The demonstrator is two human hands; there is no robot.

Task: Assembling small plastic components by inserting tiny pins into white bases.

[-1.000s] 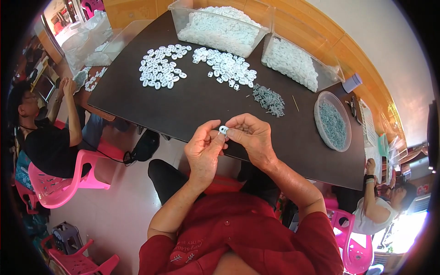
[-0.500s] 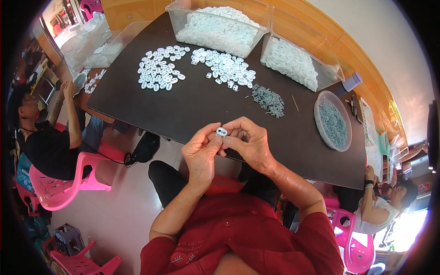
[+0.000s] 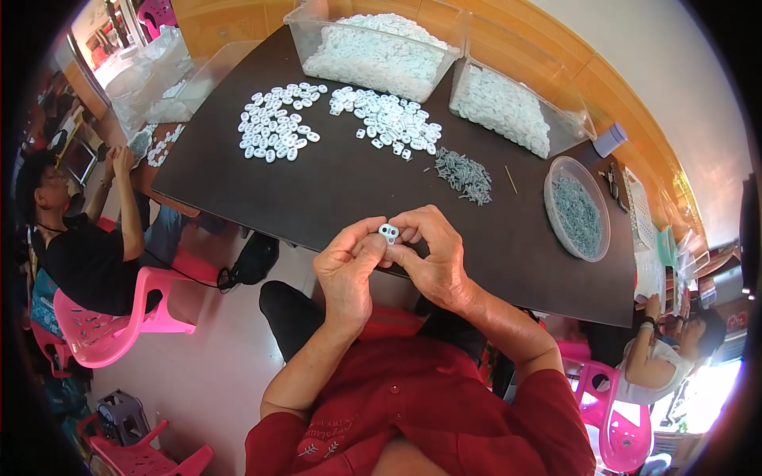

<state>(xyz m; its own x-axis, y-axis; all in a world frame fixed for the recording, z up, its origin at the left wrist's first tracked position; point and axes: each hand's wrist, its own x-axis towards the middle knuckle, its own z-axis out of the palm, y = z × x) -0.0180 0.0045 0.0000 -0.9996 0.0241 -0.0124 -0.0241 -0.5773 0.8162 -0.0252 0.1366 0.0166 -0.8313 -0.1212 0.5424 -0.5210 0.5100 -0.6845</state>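
Observation:
Between my two hands, just over the table's near edge, is a small white plastic piece (image 3: 388,231) with two dark round holes facing up. My left hand (image 3: 348,274) pinches it with thumb and fingertips. From the other side, the fingers and thumb of my right hand (image 3: 436,258) close on its lower right part. Whether a smaller part sits under those fingertips is hidden. Beyond my hands lie a pile of white oval pieces (image 3: 270,131), a pile of white two-holed pieces (image 3: 401,123) and a heap of small grey-blue pins (image 3: 465,176).
Two clear bins (image 3: 373,67) of white pieces stand at the back of the dark table (image 3: 317,190). At right are a round tub (image 3: 549,198) of grey-blue pins, a thin stick (image 3: 511,179), pliers (image 3: 613,186) and a purple-lidded container (image 3: 610,141). People sit at both sides.
The white piece has turned and moved slightly right in my fingertips, so more of its lower part shows. Both hands keep their grip; the piles look the same.

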